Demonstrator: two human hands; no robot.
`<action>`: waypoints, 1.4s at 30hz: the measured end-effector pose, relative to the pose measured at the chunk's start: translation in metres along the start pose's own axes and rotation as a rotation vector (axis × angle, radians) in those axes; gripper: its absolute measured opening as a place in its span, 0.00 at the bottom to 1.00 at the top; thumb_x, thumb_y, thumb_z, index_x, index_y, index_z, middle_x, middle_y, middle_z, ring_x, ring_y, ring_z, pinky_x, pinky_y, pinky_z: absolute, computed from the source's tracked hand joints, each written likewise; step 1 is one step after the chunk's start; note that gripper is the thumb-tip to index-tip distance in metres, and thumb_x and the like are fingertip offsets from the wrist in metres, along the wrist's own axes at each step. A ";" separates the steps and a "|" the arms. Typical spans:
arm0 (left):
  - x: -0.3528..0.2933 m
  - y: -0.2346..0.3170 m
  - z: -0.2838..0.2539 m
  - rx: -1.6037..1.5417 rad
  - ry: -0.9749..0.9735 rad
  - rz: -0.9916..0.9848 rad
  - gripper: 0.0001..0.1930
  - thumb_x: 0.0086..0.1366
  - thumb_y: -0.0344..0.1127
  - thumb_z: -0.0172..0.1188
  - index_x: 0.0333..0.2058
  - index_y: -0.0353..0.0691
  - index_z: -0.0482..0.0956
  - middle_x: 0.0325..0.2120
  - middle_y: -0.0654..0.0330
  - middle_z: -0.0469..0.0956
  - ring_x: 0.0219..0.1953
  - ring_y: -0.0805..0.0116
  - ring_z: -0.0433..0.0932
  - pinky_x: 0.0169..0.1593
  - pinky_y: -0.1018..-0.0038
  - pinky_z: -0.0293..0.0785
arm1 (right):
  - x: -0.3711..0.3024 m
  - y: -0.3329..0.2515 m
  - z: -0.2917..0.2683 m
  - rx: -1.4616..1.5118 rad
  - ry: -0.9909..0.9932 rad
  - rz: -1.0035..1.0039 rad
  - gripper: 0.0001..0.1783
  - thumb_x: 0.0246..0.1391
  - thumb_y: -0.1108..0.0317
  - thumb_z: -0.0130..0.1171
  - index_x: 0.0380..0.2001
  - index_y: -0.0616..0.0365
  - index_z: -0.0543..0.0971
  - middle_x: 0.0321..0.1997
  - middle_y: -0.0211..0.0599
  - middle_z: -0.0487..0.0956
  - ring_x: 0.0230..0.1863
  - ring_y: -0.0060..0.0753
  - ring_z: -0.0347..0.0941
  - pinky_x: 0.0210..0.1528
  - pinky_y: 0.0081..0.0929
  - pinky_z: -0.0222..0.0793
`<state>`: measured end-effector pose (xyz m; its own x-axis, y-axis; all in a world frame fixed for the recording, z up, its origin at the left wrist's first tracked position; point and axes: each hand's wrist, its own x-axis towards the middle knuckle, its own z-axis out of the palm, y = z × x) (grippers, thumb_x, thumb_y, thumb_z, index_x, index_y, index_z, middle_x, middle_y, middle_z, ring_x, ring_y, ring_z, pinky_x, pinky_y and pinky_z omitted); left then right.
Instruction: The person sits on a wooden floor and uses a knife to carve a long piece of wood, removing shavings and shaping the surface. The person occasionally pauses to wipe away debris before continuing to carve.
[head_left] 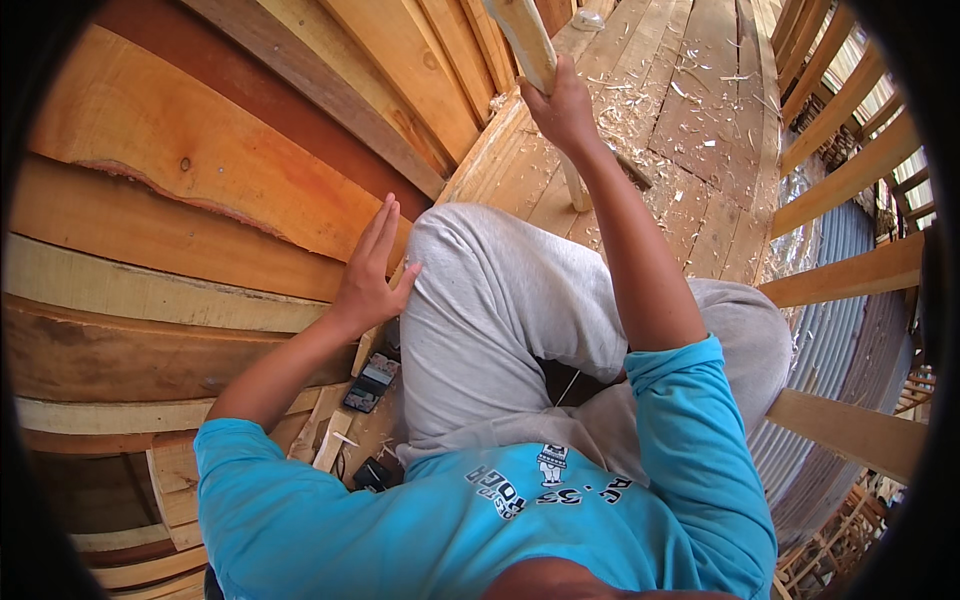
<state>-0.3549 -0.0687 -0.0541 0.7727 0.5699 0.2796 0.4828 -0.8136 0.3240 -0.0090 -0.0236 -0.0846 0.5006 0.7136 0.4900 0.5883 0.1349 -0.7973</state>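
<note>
My right hand (562, 108) is wrapped around a pale, stripped wooden pole (524, 40), held out ahead of my knees. The pole stands roughly upright and leans a little; its lower end comes down by the floorboards behind my raised knee. Whether that end touches the boards I cannot tell. My left hand (372, 280) holds nothing. Its fingers are stretched out beside the plank wall (230, 190), and the thumb lies against my grey trouser leg (470, 300).
Pale wood shavings (690, 95) litter the plank floor (715, 150). A short dark stick (632, 170) lies there. A clear plastic item (588, 20) sits far ahead. On the right is a slatted wooden railing (850, 190). A phone (372, 382) lies by my left thigh.
</note>
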 end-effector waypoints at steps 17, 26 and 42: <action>0.050 -0.047 -0.054 -0.926 0.005 -0.507 0.16 0.69 0.44 0.54 0.30 0.37 0.79 0.26 0.60 0.80 0.36 0.65 0.81 0.43 0.73 0.73 | 0.000 0.002 0.001 -0.048 0.043 -0.020 0.25 0.55 0.57 0.63 0.42 0.64 0.65 0.33 0.60 0.80 0.35 0.58 0.80 0.37 0.45 0.74; -0.066 -0.021 0.020 -0.858 -0.206 -1.458 0.35 0.70 0.51 0.37 0.69 0.34 0.48 0.69 0.48 0.51 0.72 0.57 0.48 0.70 0.57 0.42 | 0.000 0.004 0.003 -0.072 0.037 -0.026 0.26 0.55 0.57 0.63 0.45 0.64 0.65 0.34 0.61 0.80 0.35 0.58 0.80 0.37 0.45 0.74; 0.033 -0.037 0.009 -1.401 -0.125 -0.601 0.35 0.69 0.55 0.36 0.68 0.39 0.54 0.69 0.55 0.55 0.72 0.62 0.48 0.72 0.57 0.36 | 0.000 -0.001 -0.002 -0.019 0.021 -0.004 0.24 0.55 0.60 0.63 0.44 0.65 0.65 0.34 0.61 0.79 0.36 0.59 0.79 0.39 0.45 0.74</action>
<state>-0.3436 -0.0206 -0.0652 0.6742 0.6936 -0.2536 0.0177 0.3281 0.9445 -0.0081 -0.0254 -0.0833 0.5118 0.6984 0.5004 0.6018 0.1243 -0.7889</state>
